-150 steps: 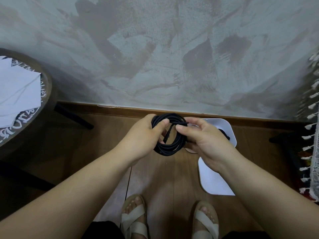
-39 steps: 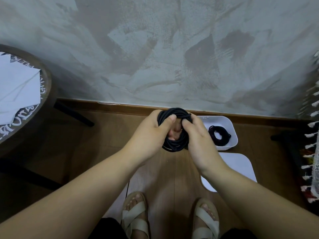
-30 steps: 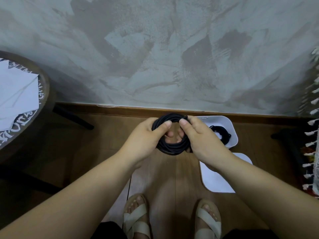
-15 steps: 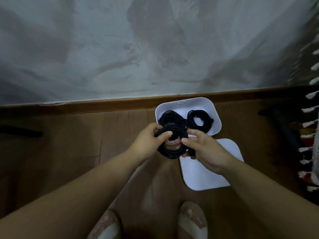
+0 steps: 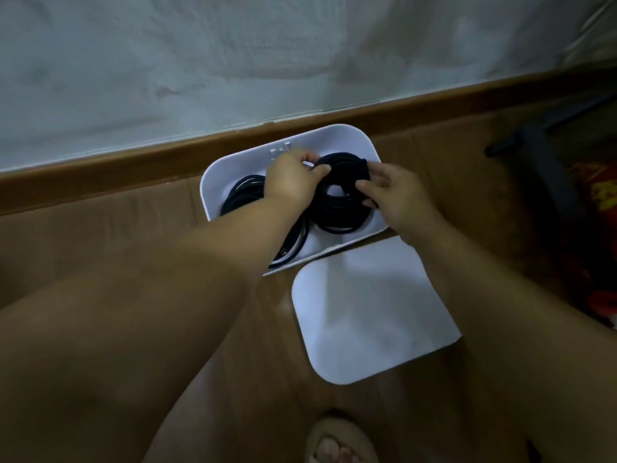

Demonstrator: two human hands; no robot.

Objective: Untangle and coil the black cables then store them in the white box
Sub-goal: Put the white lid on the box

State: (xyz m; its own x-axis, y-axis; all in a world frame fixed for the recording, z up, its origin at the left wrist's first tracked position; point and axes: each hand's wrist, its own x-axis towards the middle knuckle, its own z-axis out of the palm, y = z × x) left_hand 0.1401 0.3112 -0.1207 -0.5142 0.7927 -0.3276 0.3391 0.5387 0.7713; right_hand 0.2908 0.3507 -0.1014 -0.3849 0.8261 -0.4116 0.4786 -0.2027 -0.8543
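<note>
While fingers (image 5: 320,170) pinch it, black coil (image 5: 337,215) (thick, round), in white box (image 5: 344,138).

Domestic room, seen at floor level beside a wall. Wood-plank floor (image 5: 100,248); brown wooden skirting board (image 5: 133,163); grey, mottled plaster wall (image 5: 200,61); dark furniture leg (image 5: 542,162) at right; red patterned fabric (image 5: 602,195) at the right edge; sandalled foot (image 5: 340,442); white box (image 5: 334,132) and its lid (image 5: 374,312) set directly on the floor.

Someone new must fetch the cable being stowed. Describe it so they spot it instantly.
Against the skirting sits a white box holding two black coils. Take the tight coil at its right end, gripped by left hand and right hand; the looser coil lies under the forearm.
</note>
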